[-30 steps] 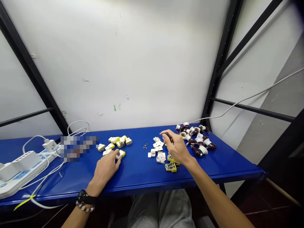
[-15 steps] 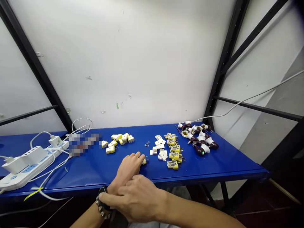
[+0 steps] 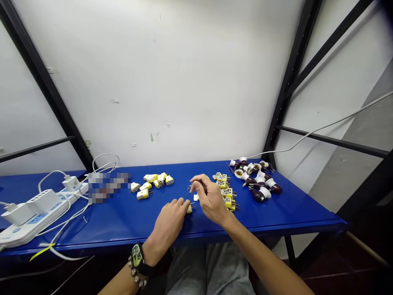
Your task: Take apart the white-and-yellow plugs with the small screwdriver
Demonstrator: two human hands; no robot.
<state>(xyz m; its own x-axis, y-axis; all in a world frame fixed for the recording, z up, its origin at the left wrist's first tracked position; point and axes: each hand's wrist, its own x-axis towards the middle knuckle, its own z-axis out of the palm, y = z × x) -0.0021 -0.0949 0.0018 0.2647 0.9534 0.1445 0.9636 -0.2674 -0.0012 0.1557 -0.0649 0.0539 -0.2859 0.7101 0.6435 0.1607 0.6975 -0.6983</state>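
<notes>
My left hand [image 3: 172, 217] rests on the blue table with its fingers closed around a small yellow-and-white plug [image 3: 189, 209], mostly hidden, its pins pointing right. My right hand [image 3: 210, 198] hovers with curled fingers, thumb and forefinger a little apart and nothing visible between them. Its fingertips are beside the small screws [image 3: 189, 187], which they partly hide. Below it, white plug covers [image 3: 196, 197] are mostly covered from view. Right of that hand stand several opened yellow plugs [image 3: 226, 191] in a column, inner metal parts showing.
Several closed yellow-and-white plugs [image 3: 144, 192] lie left of centre. Dark-red and white lamp holders [image 3: 259, 180] are heaped at the right. A white power strip [image 3: 33, 221] with chargers and cables takes up the left end. Black frame posts [image 3: 284, 82] and a white wall stand behind.
My right hand has left my left wrist and moved up and right to the screws and covers. The watch face now shows. My left hand has shifted slightly right with the plug.
</notes>
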